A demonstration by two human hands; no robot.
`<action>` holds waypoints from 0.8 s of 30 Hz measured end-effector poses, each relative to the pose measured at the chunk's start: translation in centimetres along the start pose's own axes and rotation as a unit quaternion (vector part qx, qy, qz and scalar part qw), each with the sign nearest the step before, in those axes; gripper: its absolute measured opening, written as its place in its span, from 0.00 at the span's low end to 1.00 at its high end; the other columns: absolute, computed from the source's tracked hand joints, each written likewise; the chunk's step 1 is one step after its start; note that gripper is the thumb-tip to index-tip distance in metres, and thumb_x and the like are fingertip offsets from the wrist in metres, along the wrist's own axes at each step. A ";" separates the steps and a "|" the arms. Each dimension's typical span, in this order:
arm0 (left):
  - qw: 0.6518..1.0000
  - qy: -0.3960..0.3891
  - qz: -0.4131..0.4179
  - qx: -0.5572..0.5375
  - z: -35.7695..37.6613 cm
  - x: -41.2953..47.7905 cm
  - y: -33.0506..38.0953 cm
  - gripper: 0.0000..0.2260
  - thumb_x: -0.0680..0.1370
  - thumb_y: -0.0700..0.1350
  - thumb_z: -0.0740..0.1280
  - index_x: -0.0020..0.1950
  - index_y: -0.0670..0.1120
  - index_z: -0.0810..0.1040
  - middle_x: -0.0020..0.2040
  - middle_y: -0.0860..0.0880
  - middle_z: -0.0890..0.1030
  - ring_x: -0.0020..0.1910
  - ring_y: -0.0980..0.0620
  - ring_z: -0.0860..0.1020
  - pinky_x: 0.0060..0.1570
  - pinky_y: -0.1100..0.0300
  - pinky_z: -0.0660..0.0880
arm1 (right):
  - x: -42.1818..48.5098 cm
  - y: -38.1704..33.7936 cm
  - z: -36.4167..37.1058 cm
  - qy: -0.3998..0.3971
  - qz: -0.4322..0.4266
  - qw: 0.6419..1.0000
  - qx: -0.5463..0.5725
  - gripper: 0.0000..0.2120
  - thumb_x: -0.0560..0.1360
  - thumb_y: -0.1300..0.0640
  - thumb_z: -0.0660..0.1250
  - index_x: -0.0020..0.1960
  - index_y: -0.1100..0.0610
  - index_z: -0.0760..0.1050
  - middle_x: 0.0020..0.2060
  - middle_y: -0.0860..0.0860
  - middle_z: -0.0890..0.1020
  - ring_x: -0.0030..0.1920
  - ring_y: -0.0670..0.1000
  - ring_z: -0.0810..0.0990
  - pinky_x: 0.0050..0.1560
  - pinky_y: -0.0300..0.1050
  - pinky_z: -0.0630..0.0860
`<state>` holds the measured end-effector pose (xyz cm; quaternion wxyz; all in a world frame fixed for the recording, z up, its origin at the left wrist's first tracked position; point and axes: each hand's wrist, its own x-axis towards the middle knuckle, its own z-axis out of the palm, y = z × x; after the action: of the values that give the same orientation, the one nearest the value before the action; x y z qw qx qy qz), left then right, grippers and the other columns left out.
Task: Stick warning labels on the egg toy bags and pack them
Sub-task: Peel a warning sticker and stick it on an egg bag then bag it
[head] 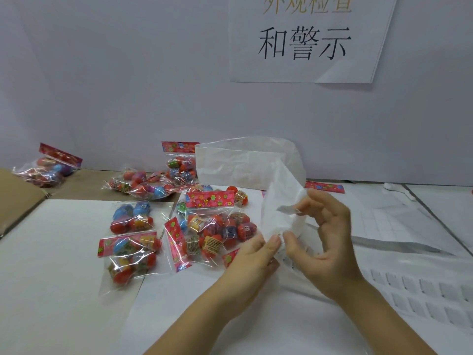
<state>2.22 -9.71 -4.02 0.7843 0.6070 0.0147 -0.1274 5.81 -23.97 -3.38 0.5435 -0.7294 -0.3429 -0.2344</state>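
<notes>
Your left hand (252, 254) pinches the floppy label sheet (245, 165). Your right hand (325, 234), seemingly, pinches just beside. Grip near edges.

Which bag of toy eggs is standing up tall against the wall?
The back bag, just left of the raised white sheet. Its red card top points straight up, while the other bags lie flat or slumped.

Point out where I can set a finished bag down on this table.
Best spot: the bare white sheet at near left, bordered by the cardboard and the nearest egg toy bag. The centre is crowded with overlapping egg toy bags, where the left hand and right hand grip a label sheet. More label sheets cover the right.
</notes>
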 end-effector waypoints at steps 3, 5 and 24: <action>0.974 0.016 -0.021 0.226 -0.1 -0.9 1.3 0.16 0.83 0.50 0.59 0.57 0.41 0.80 0.53 0.40 0.83 0.54 0.43 0.82 0.56 0.47 0.79 | -0.7 1.3 0.4 -0.073 -0.015 0.994 -0.077 0.39 0.72 0.55 0.68 0.72 0.34 0.51 0.59 0.32 0.67 0.60 0.42 0.73 0.56 0.37 0.75; 0.890 0.085 0.032 0.447 -1.4 -1.9 2.9 0.16 0.80 0.53 0.62 0.45 0.44 0.82 0.41 0.44 0.83 0.42 0.49 0.82 0.46 0.47 0.80 | -0.9 2.3 0.2 -0.089 0.021 0.991 -0.094 0.37 0.72 0.51 0.67 0.72 0.32 0.49 0.58 0.31 0.67 0.61 0.43 0.73 0.56 0.41 0.76; 0.939 0.264 -0.023 0.220 -9.9 -1.5 3.9 0.26 0.60 0.43 0.83 0.54 0.51 0.77 0.42 0.52 0.84 0.40 0.53 0.84 0.30 0.63 0.78 | 1.8 -2.6 0.1 0.045 0.201 0.970 0.133 0.22 0.73 0.70 0.68 0.43 0.41 0.83 0.42 0.44 0.85 0.46 0.44 0.82 0.49 0.33 0.76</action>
<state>2.90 0.97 -2.62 0.5958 0.7759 0.2066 0.0190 5.08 -23.02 -0.48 0.6862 -0.6934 -0.1927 -0.1058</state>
